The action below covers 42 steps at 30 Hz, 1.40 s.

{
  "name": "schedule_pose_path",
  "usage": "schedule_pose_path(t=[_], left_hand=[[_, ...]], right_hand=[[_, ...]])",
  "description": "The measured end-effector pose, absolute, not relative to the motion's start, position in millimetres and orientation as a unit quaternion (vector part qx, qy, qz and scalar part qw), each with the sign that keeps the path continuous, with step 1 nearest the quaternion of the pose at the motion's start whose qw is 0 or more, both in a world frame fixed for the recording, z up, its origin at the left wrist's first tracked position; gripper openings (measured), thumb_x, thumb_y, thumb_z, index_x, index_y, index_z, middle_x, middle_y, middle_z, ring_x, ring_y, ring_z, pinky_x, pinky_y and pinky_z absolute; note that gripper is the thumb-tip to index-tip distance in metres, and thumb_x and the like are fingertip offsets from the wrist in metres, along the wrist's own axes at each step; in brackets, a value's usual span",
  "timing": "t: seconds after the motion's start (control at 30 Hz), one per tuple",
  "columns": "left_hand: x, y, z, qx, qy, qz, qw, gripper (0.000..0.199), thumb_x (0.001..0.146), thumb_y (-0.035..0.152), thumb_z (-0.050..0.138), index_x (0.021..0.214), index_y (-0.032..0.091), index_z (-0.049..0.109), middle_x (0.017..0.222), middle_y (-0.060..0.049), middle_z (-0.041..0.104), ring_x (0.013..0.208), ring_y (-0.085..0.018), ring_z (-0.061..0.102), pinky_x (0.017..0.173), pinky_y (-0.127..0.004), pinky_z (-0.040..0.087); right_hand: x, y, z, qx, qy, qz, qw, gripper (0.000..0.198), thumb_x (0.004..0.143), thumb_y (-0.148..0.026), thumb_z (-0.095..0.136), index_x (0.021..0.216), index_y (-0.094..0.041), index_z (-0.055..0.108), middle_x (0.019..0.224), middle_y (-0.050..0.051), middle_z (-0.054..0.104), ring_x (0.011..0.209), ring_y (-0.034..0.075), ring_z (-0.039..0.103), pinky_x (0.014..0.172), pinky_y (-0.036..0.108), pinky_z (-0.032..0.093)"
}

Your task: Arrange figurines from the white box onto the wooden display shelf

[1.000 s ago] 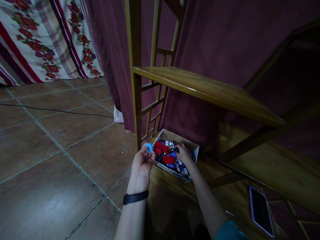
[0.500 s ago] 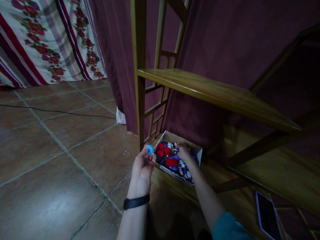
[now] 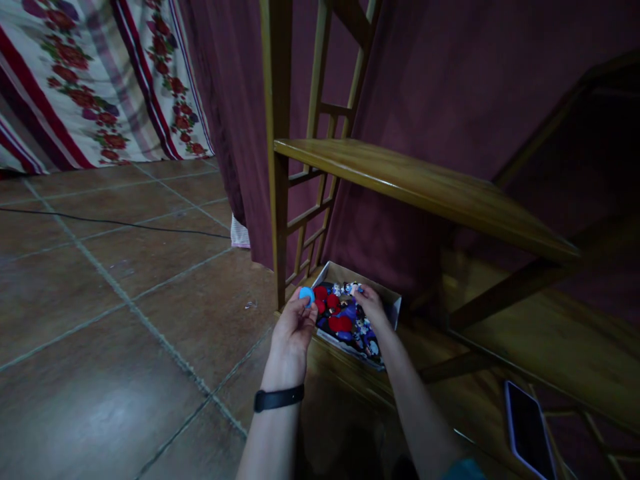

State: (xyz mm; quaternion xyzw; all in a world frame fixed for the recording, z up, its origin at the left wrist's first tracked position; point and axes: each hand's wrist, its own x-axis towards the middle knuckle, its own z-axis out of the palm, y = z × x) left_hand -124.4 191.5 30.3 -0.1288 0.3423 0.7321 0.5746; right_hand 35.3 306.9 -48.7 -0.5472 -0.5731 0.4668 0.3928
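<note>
Head view, the only one I have. The left grip [image 3: 295,325] is closed, thumb against fingers, on a blue disc [image 3: 307,296], held just beside the left end of the box [image 3: 345,277]. The right grip [image 3: 370,305] reaches over the back of the box, its fingertips drawn narrow on what I read as a small white-and-blue piece [image 3: 355,289].

Handling: I rate the disc as light and slightly flexible, probably rubber or plastic, with low breakage risk. Hold it by the rim, using light pressure; its smooth face may slip. I judge the small piece light and fairly firm. Take it across its thickest part; any thin projections may bend.

Appearance: the disc is bright blue, round and tilted. I cannot tell whether its centre is open. The small piece is partly covered by the fingers, so its outline is unclear to me. Below it, red pieces [image 3: 341,324] lie among blue, black and white ones. The box is shallow, open-topped and pale, and sits on the low shelf [image 3: 335,362].
</note>
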Motion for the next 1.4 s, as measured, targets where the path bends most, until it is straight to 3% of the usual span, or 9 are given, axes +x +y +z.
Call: schedule_pose_path(t=[0.13,0.33,0.5,0.77,0.93,1.1,1.4], left_hand=[[-106.3,197.8,27.2,-0.087,0.333,0.725,0.596,0.032,0.069,-0.009,0.052,0.09,0.015,0.058,0.072,-0.001,0.06,0.055,-0.006,0.057,0.051,-0.014,0.047],[-68.2,201.5,25.5,-0.053,0.301,0.686,0.66,0.024,0.069,-0.008,0.054,0.082,0.011,0.06,0.07,-0.004,0.062,0.056,-0.007,0.058,0.052,-0.014,0.047],[-45.8,198.7,28.3,-0.058,0.279,0.658,0.697,0.003,0.076,0.007,0.056,0.078,0.008,0.058,0.072,-0.009,0.063,0.062,-0.011,0.061,0.052,-0.018,0.049],[-29.9,193.7,25.4,0.0,0.302,0.597,0.744,0.026,0.084,0.027,0.046,0.086,0.005,0.06,0.087,-0.018,0.065,0.067,-0.016,0.063,0.057,-0.026,0.052],[-21.0,195.9,24.3,0.042,0.328,0.619,0.712,0.013,0.075,0.017,0.06,0.085,0.009,0.061,0.08,-0.012,0.066,0.065,-0.013,0.062,0.06,-0.023,0.051],[-14.3,197.3,20.9,0.188,0.451,0.639,0.593,0.044,0.052,0.002,0.074,0.093,0.012,0.062,0.071,-0.003,0.065,0.06,-0.01,0.058,0.055,-0.017,0.046],[-9.1,195.6,5.4,0.355,0.481,0.625,0.501,0.046,0.046,-0.003,0.07,0.087,0.017,0.064,0.077,0.001,0.064,0.069,-0.011,0.057,0.067,-0.02,0.045]], right_hand=[[43.8,276.1,-32.4,-0.406,-0.36,0.703,0.459,0.025,0.064,-0.029,0.068,0.087,-0.02,0.061,0.084,0.002,0.068,0.08,0.016,0.064,0.082,0.035,0.048],[66.6,221.5,-6.2,-0.354,-0.26,0.77,0.463,0.017,0.064,-0.019,0.07,0.079,-0.02,0.062,0.083,-0.001,0.069,0.075,0.013,0.065,0.086,0.036,0.049],[92.6,190.4,4.2,-0.343,-0.239,0.768,0.486,0.027,0.066,-0.02,0.07,0.091,-0.023,0.06,0.087,-0.002,0.069,0.074,0.014,0.066,0.083,0.037,0.05],[106.8,188.3,14.0,-0.371,-0.235,0.733,0.52,0.032,0.065,-0.023,0.07,0.095,-0.025,0.058,0.089,-0.001,0.068,0.075,0.013,0.065,0.078,0.032,0.051],[108.5,191.8,13.9,-0.386,-0.268,0.696,0.543,0.029,0.065,-0.027,0.07,0.092,-0.024,0.059,0.093,0.0,0.067,0.077,0.013,0.064,0.074,0.03,0.051],[109.1,192.5,16.6,-0.392,-0.285,0.668,0.565,0.032,0.065,-0.029,0.069,0.095,-0.024,0.058,0.098,0.001,0.065,0.079,0.015,0.063,0.073,0.031,0.052],[105.7,195.3,15.1,-0.431,-0.378,0.587,0.572,0.038,0.066,-0.031,0.066,0.102,-0.025,0.057,0.097,0.001,0.064,0.09,0.017,0.059,0.078,0.031,0.048]])
